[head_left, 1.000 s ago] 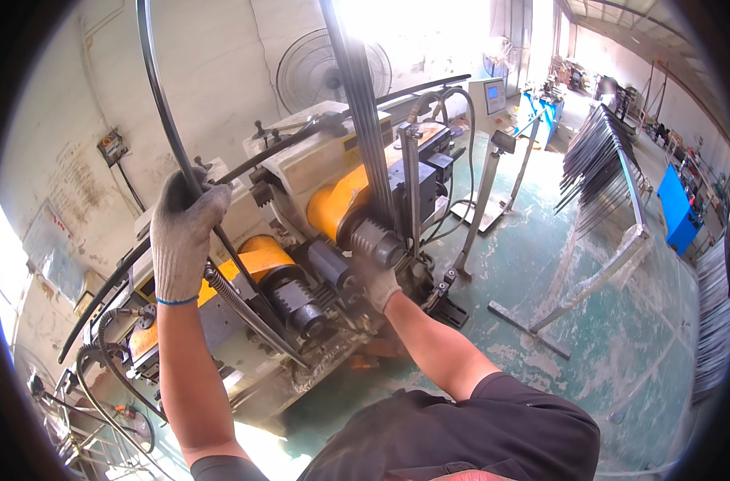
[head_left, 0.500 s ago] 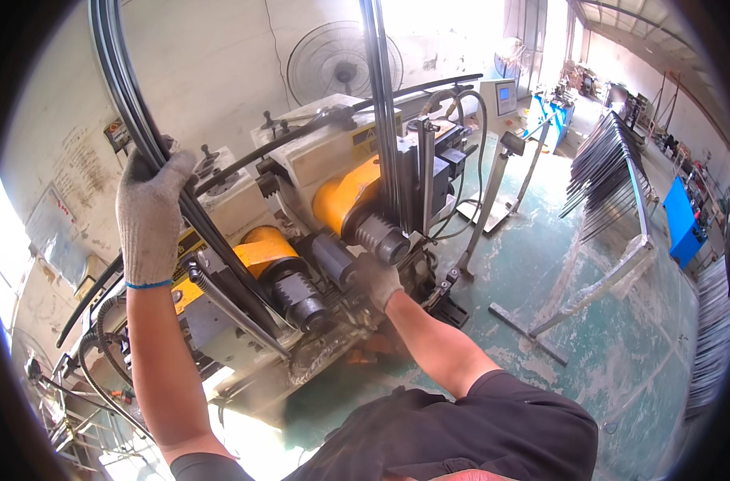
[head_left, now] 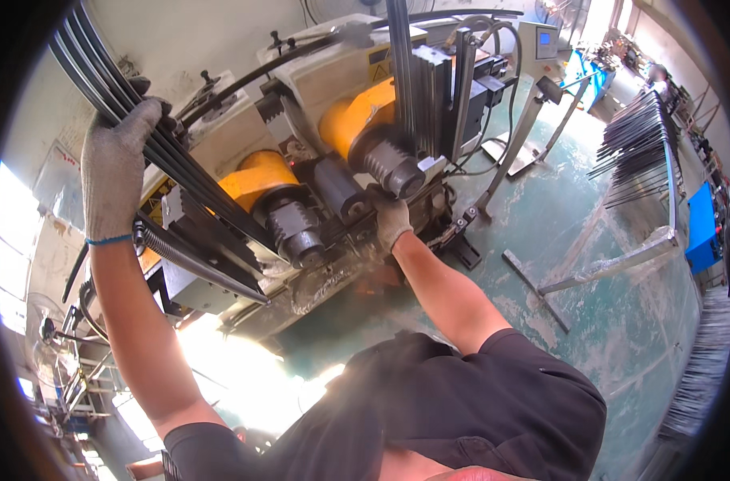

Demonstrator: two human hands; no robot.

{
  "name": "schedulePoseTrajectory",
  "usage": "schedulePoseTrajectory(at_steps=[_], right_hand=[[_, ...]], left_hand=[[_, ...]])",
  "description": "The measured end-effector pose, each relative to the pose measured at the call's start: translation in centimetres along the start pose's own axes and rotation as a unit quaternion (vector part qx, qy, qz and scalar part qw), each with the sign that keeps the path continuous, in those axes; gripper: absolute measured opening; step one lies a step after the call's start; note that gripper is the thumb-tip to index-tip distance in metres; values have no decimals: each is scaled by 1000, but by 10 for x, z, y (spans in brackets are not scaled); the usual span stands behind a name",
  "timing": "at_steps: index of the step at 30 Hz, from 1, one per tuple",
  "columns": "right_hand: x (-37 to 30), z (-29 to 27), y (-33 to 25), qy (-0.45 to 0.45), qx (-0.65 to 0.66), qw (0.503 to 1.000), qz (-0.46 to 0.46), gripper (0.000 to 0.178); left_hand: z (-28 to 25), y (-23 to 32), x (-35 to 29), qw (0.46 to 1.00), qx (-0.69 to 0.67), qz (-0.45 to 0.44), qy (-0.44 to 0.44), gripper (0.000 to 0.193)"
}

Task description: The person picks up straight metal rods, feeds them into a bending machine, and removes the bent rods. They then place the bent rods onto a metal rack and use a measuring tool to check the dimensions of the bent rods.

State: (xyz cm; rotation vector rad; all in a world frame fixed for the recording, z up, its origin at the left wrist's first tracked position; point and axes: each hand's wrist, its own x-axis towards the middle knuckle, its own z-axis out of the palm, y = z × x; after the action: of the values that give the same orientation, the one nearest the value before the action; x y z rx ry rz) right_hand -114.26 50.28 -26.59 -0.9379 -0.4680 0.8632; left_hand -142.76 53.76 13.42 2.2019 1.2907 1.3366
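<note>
My left hand [head_left: 118, 164], in a pale work glove with a blue cuff edge, is closed around a bundle of long black metal bars [head_left: 184, 178]. The bars slant down to the right, and their lower ends reach beside the left ribbed roller [head_left: 293, 228] of a machine. My right hand [head_left: 392, 218], also gloved and dark with dirt at the fingers, is at the machine's front edge. It is just right of a dark cylinder [head_left: 337, 191] and below the right ribbed roller [head_left: 390, 164]. Its fingertips are blurred against dark parts, so their grip is unclear.
Yellow housings [head_left: 260, 172] sit behind the rollers. A second upright bundle of black bars [head_left: 402, 80] stands at the machine's right side. Farther right are a metal stand [head_left: 501, 160], a rack [head_left: 613, 268] hung with dark rods, and a blue cabinet [head_left: 704, 228].
The view has tilted, so the machine sits higher in it. My left hand has shifted left, and its bars lean more. My right hand has gone from the dark cylinder's end to beside it.
</note>
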Motion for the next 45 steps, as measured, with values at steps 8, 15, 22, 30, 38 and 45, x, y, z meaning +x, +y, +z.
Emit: schedulePoseTrajectory(at_steps=[8,15,22,30,38,45], right_hand=[[-6,7,-10,-16,-13,1000,6,25],[17,-16,32,-19,-99,992,-80,44],[15,-17,26,-54,-110,992,-20,47],[12,-26,47,-47,-13,999,11,35],[-111,-145,-94,15,-59,997,54,15],[-202,-407,-225,211,-325,913,-127,23]], left_hand=[[-13,-21,10,995,91,29,-8,41],[-4,-2,-1,985,172,-14,14,43],[-12,-8,4,995,68,-70,-38,40],[-12,20,-35,982,178,65,12,29],[-10,80,-255,994,-4,-65,88,36],[100,-27,-486,990,-53,-121,56,23]])
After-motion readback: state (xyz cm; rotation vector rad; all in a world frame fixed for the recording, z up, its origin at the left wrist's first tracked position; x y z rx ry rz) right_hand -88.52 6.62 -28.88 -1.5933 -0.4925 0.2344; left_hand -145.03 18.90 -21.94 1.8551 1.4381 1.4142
